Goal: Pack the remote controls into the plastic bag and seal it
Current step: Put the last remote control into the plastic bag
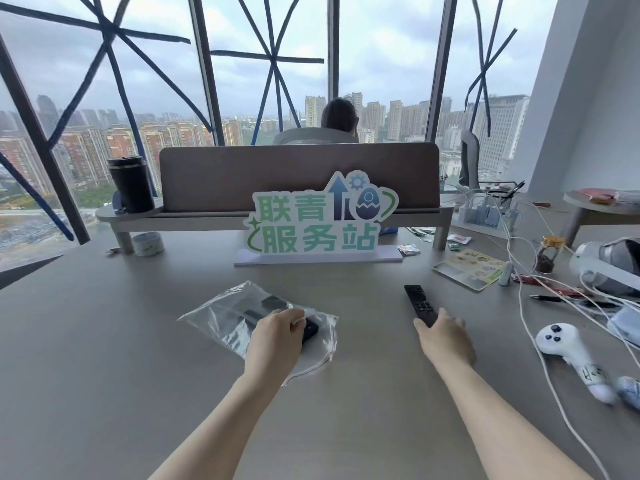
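Your grey table (104, 341) has the clear plastic bag (221, 315) lying flat left of centre, with a black remote (310, 329) at its mouth. The second remote (418, 301) lies bare to the right. Your left hand (277, 336) curls over the bagged one, probably gripping, but it's blurry. Your right hand (446, 341) pinches the second remote's near end.

Both arms are bare and stretched forward. The left forearm (221, 420) comes in from about 6 o'clock and slants toward 1 o'clock. The left hand (277, 336) is palm down, its fingers curled over the end of a black remote (310, 329). The right forearm (502, 410) enters from 5 o'clock and runs toward 11 o'clock. The right hand (445, 339) is palm down, thumb out at 10 o'clock beside the near end of a second remote (419, 301). Its fingers are blurred, so their grip cannot be told.
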A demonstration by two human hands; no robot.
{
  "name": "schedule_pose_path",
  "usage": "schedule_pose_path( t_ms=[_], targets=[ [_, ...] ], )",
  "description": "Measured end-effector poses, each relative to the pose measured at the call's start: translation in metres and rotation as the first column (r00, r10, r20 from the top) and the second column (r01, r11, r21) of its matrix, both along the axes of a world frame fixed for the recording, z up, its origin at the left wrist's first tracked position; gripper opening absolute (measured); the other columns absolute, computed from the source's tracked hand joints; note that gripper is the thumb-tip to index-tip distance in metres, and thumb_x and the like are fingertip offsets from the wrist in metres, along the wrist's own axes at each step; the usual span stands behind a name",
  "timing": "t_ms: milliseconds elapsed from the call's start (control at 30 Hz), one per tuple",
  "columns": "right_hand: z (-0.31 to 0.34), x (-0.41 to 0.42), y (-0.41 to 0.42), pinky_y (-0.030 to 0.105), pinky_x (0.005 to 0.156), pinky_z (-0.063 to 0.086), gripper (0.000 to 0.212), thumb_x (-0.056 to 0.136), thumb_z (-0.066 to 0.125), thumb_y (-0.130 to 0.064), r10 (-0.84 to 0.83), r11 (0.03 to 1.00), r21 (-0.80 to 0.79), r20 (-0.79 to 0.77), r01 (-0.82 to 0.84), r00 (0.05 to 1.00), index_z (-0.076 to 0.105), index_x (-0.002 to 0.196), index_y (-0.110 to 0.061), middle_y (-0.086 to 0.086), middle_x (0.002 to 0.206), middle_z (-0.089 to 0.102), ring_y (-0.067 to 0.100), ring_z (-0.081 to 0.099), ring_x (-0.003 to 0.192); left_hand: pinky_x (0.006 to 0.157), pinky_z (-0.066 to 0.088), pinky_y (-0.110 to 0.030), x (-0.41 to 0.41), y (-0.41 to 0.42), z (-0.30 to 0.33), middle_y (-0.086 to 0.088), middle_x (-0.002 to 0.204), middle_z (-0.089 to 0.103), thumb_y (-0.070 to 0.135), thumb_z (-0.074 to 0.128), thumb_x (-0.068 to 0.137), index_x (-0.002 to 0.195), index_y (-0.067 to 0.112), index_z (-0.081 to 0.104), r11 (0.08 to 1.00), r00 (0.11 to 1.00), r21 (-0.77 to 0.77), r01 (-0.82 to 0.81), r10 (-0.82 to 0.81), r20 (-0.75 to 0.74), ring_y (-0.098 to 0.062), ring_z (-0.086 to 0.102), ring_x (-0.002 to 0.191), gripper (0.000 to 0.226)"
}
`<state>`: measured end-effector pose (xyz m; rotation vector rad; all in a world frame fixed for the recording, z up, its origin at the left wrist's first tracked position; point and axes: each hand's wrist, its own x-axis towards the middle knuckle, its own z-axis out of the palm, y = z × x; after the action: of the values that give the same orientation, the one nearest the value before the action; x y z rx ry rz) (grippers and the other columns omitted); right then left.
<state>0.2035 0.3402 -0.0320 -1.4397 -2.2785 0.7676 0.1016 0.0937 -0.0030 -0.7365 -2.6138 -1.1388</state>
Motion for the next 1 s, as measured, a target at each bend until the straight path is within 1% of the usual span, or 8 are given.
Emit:
schedule_pose_path(
  t_ms=[200,267,333,500,733,767,900,1000],
  targets=[
    [-0.008,-0.001,0.010,0.037,0.073,0.046,0.027,0.091,0.056,-0.032,0.068,0.998,-0.020,0.079,-0.067,0.994,0.060,0.105,-0.009,0.013,0.102,0.064,0.034,0.065,0.092,0.074,0.052,-0.039,-0.001,-0.003,-0.003,-0.009,0.090,0.074,0.016,0.054,0.086,0.086,0.015,0.071,1.000,1.000,-0.009,-0.008,0.008,0.005,-0.033,0.063,0.085,0.018],
    [0.000,0.007,0.009,0.032,0.057,0.044,0.027,0.090,0.055,-0.034,0.149,0.970,-0.173,-0.135,-0.171,0.980,0.061,0.085,-0.008,0.007,0.067,0.062,0.025,0.059,0.057,0.073,0.051,-0.037,-0.002,-0.004,-0.004,-0.007,0.090,0.075,0.016,0.054,0.086,0.089,0.016,0.072,1.000,1.000,0.008,-0.012,0.012,0.013,-0.032,0.063,0.084,0.018],
    [0.017,0.025,0.002,0.022,0.039,0.028,0.035,0.093,0.054,-0.035,0.131,0.872,-0.393,-0.387,-0.292,0.913,0.065,0.079,-0.005,0.001,0.042,0.047,0.015,0.035,0.032,0.074,0.048,-0.034,-0.004,-0.004,-0.006,-0.006,0.096,0.074,0.017,0.054,0.086,0.097,0.020,0.072,0.999,0.999,0.027,-0.028,0.027,0.036,-0.030,0.063,0.088,0.021],
    [0.048,0.059,-0.035,0.022,0.040,0.011,0.048,0.094,0.046,-0.039,0.291,0.578,-0.630,-0.436,-0.520,0.852,0.070,0.076,-0.002,-0.002,0.042,0.030,0.012,0.016,0.036,0.081,0.048,-0.034,-0.004,0.000,-0.009,-0.005,0.109,0.072,0.022,0.055,0.088,0.105,0.022,0.071,0.997,0.997,0.060,-0.054,0.051,0.064,-0.029,0.063,0.097,0.024],
    [0.017,-0.013,-0.129,0.019,0.037,0.021,0.040,0.093,0.056,-0.049,0.317,0.335,-0.721,-0.520,-0.606,0.793,0.067,0.077,-0.013,0.000,0.051,0.048,0.012,0.024,0.038,0.073,0.039,-0.027,0.003,-0.006,0.002,-0.008,0.108,0.071,0.016,0.054,0.089,0.107,0.018,0.071,0.997,0.999,0.074,-0.033,0.032,0.016,-0.029,0.062,0.097,0.025],
    [0.011,-0.021,-0.136,0.019,0.037,0.021,0.040,0.093,0.056,-0.046,0.319,0.383,-0.700,-0.513,-0.604,0.797,0.063,0.073,-0.012,0.000,0.050,0.049,0.012,0.025,0.037,0.073,0.039,-0.028,0.003,-0.008,0.003,-0.008,0.108,0.070,0.017,0.053,0.089,0.107,0.019,0.071,0.997,0.999,0.072,-0.035,0.034,0.015,-0.029,0.062,0.097,0.025],
    [-0.003,-0.030,-0.122,0.022,0.041,0.027,0.022,0.086,0.057,-0.016,0.254,0.805,-0.387,-0.459,-0.449,0.852,0.067,0.071,-0.003,0.000,0.047,0.046,0.014,0.034,0.040,0.070,0.040,-0.028,0.004,-0.020,0.003,-0.005,0.106,0.070,0.017,0.052,0.090,0.105,0.025,0.072,0.999,1.000,0.035,-0.017,0.017,0.003,-0.027,0.061,0.092,0.026],
    [-0.004,-0.029,-0.104,0.031,0.061,0.046,0.017,0.086,0.056,-0.020,0.269,0.887,-0.252,-0.400,-0.388,0.876,0.069,0.097,-0.019,-0.005,0.065,0.059,0.020,0.054,0.061,0.073,0.044,-0.028,0.003,-0.024,-0.003,0.000,0.111,0.068,0.021,0.056,0.088,0.110,0.029,0.069,0.999,0.999,-0.021,0.025,-0.025,0.027,-0.024,0.062,0.096,0.027]
  ],
)
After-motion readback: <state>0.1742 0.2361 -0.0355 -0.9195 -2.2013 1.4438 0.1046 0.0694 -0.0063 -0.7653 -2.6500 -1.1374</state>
